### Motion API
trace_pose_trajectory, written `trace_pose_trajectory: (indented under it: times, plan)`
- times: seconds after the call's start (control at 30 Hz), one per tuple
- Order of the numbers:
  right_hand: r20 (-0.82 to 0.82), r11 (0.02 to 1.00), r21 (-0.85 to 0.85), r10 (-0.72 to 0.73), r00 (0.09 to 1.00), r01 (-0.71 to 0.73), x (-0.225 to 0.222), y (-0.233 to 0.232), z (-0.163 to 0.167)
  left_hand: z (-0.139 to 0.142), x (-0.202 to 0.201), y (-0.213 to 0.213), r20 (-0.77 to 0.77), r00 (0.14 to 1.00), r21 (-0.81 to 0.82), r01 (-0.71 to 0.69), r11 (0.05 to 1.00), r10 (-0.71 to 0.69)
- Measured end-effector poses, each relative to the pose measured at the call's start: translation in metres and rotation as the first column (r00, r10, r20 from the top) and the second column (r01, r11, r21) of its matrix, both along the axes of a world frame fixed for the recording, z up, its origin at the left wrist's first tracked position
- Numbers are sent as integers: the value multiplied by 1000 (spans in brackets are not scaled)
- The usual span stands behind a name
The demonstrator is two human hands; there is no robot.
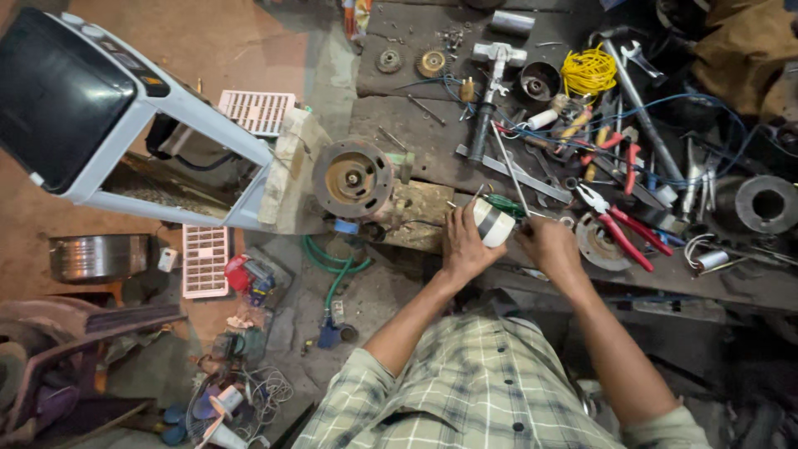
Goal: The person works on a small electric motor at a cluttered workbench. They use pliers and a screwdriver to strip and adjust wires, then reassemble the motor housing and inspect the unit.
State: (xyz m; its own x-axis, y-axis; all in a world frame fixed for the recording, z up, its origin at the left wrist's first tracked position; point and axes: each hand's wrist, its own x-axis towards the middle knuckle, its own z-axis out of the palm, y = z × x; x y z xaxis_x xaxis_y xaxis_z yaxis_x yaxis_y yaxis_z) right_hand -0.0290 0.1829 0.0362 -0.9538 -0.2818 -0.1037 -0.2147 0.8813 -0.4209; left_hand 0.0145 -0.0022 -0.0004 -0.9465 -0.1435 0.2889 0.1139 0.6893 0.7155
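Observation:
My left hand (464,244) grips a short white cylinder with a dark band (494,222), held just above the front edge of a dark workbench (432,125). My right hand (547,244) is closed on a thin metal rod (510,173) that runs up and away from the cylinder; a green-handled tool (504,204) lies between the two hands. Left of the cylinder, a rusty round motor part (352,178) stands on a block.
Red-handled pliers (625,231), a yellow wire coil (588,71), spanners, blue wires and round metal parts crowd the bench. A grey-and-black machine casing (75,100) leans at the left. White grilles, a steel pot (98,256) and a green hose lie on the floor.

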Motion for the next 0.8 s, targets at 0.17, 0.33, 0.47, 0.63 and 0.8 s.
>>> trace_pose_trajectory:
  times: [0.17, 0.33, 0.47, 0.63, 0.8]
  plan:
    - [-84, 1000, -7, 17, 996, -18, 11, -4, -6, -10, 0, 3, 67, 998, -20, -12, 1000, 13]
    - [-199, 975, -138, 145, 969, -174, 16, 10, -6, -7, -8, 1, -12, 1000, -44, 2, 999, -2]
    - [-203, 958, -271, 36, 979, -92, 22, 5, -4, 1, -4, 0, 6, 1000, -37, 9, 999, -8]
    - [-159, 995, -101, -18, 987, 2, 21, -4, -7, 6, -6, -2, -3, 1000, -46, 26, 999, -26]
    - [-9, 958, -285, -18, 1000, 15, 25, 4, -12, 5, 0, -3, 23, 1000, -45, 19, 999, -18]
